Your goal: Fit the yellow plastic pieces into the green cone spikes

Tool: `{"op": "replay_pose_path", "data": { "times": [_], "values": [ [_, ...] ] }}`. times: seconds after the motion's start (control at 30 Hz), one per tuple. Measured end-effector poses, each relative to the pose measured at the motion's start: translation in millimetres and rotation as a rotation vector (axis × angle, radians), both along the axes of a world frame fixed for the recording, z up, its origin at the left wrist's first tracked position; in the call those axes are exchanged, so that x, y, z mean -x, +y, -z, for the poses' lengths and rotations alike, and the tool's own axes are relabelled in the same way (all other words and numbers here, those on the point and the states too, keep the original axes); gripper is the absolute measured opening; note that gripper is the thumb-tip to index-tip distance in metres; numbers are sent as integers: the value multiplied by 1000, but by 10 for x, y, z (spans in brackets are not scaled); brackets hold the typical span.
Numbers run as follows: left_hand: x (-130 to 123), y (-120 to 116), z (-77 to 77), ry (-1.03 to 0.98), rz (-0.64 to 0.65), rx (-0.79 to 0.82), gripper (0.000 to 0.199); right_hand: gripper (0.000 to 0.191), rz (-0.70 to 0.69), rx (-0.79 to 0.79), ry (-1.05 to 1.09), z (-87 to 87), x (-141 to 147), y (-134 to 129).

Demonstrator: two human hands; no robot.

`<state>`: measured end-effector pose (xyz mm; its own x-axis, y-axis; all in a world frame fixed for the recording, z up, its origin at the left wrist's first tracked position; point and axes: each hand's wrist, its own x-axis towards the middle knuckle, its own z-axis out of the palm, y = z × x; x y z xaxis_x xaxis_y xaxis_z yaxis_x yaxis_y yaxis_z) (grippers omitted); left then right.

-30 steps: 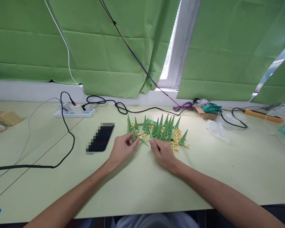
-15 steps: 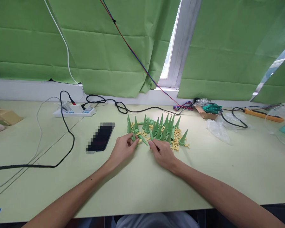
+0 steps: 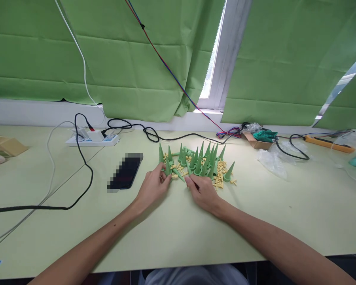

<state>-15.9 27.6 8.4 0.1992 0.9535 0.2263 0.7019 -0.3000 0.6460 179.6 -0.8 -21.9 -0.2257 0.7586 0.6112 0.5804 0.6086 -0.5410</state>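
Most green cones (image 3: pixel 198 166) already stand upright, the flat ones (image 3: pixel 178 174) and loose yellow bits (image 3: pixel 219 180) seemingly left, while the left hand (image 3: pixel 154 182) curls round a near-left cone (image 3: pixel 167 169), grip unclear, and whether the right hand's (image 3: pixel 204 192) bent fingers grasp anything I cannot tell

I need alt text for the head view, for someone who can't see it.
The left hand touches an upright green cone while the right hand is at the near edge of a cluster of green cones and yellow pieces on a pale table. A dark phone lies further left.
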Motion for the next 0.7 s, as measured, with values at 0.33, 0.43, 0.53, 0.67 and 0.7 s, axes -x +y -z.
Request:
{"op": "replay_pose_path", "data": {
  "times": [0.33,0.43,0.53,0.67,0.7],
  "values": [
    [23,-17,-12,33,-3,-17,26,41,-4,32,-6,-10,3,-1],
    [-9,-54,-50,-21,-39,-40,34,42,0,42,-11,-22,2,-9],
    [-45,-114,-78,-102,-87,-151,33,42,10,29,-23,-24,0,-10],
    [-74,-189,-59,-63,113,-251,20,39,46,-13,-29,-29,-2,-12],
    [-77,-200,-45,-5,214,-236,21,38,63,-20,-28,-33,-2,-14]
  ]
}}
